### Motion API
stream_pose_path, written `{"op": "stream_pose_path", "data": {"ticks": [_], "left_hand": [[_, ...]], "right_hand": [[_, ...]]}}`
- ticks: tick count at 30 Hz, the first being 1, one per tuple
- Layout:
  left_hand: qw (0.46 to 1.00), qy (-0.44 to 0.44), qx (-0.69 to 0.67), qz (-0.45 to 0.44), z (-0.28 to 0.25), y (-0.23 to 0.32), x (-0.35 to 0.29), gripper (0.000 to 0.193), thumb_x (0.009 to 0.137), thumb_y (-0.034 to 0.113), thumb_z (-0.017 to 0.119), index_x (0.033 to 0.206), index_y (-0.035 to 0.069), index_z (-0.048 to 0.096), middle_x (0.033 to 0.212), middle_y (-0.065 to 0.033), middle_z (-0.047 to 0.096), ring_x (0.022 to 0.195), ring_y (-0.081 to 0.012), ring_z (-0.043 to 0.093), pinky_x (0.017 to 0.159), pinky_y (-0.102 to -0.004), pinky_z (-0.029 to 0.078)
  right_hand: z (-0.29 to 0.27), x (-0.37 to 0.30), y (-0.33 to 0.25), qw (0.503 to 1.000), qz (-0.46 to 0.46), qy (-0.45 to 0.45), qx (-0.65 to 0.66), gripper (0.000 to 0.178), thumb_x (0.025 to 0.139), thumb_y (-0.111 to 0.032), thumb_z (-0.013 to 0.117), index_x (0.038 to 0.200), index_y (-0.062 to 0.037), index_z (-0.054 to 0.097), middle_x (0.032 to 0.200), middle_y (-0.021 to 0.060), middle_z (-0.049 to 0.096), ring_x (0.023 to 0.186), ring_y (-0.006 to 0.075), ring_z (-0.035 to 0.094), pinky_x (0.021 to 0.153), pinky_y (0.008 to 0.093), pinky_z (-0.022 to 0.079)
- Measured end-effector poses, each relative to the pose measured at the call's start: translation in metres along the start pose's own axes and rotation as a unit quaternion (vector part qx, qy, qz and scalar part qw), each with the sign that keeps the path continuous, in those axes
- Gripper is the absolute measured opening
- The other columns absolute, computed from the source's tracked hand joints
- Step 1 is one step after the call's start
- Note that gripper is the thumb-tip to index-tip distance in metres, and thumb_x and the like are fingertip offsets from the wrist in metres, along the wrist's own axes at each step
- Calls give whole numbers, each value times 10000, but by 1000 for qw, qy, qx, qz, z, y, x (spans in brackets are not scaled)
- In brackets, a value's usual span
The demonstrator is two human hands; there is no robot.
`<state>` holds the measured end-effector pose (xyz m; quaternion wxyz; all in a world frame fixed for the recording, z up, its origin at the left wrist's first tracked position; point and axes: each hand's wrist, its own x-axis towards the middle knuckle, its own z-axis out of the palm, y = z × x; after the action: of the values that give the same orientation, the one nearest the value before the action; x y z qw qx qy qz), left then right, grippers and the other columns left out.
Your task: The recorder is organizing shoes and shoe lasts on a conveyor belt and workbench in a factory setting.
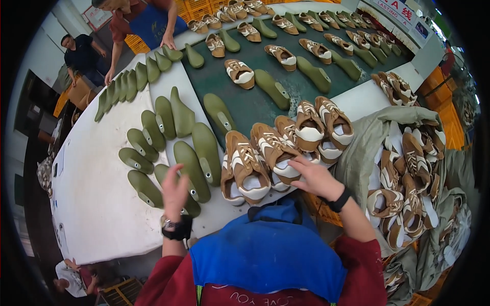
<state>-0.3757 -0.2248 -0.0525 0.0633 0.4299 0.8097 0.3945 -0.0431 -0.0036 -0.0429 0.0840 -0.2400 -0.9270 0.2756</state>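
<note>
Blue apron [270, 250], six o'clock; left hand [175, 196], fingers spread, empty; right hand [317, 177] touches brown shoe [273, 145], grip unclear; we judge it light, pliable, best held at the heel [284, 170]

Beyond the worktop [92, 204], a co-worker in a blue apron [158, 24], with orange crates [196, 7] close behind. Past the worktop's far left side, another person in dark clothes [84, 56], and a framed notice [97, 18] on the wall. At the worktop's far right end, a pale housing [408, 31] under a red-and-white sign [392, 10]. Against the worktop's right edge, crumpled grey-green cloth [357, 145]. Off the worktop's near left corner, a person in a white top [74, 279].
</note>
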Motion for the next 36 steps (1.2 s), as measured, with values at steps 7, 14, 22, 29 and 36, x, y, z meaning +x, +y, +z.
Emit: {"op": "stream_pose_path", "data": {"ticks": [7,14,22,29,36], "left_hand": [[975,-176,-81,107,118,134,20,361,796,168,650,1111,17,560,967,-150,628,884,-296,626,786,-359,498],[961,-148,98,210,145,165,22,485,762,252,677,1156,25,509,977,-165,580,791,-338,600,679,-416,492],[948,-127,70,282,143,179,11,195,805,122,603,968,18,578,774,-137,600,668,-310,604,582,-386,488],[946,-101,45,305,134,184,13,213,801,79,595,1004,15,585,776,-137,593,662,-301,594,578,-371,486],[959,-146,12,242,143,179,19,287,827,91,599,1100,17,554,944,-175,624,820,-316,620,706,-380,498]], "right_hand": [[14,-4,-2,990,-26,118,74,272,718,-128,710,932,-50,561,868,142,588,786,344,597,659,396,486],[2,-23,-28,986,-72,151,26,237,749,-152,687,897,-68,523,811,107,553,682,297,597,569,382,477],[-37,-10,0,972,9,208,109,339,756,-210,708,1051,-86,594,892,97,577,700,278,604,607,355,489],[-38,11,5,961,-30,273,-12,226,777,-78,597,1002,-77,615,774,79,570,695,284,604,596,379,493],[-30,2,13,931,-17,350,98,199,775,-83,603,967,-35,586,848,127,576,772,308,586,656,390,486]]}}
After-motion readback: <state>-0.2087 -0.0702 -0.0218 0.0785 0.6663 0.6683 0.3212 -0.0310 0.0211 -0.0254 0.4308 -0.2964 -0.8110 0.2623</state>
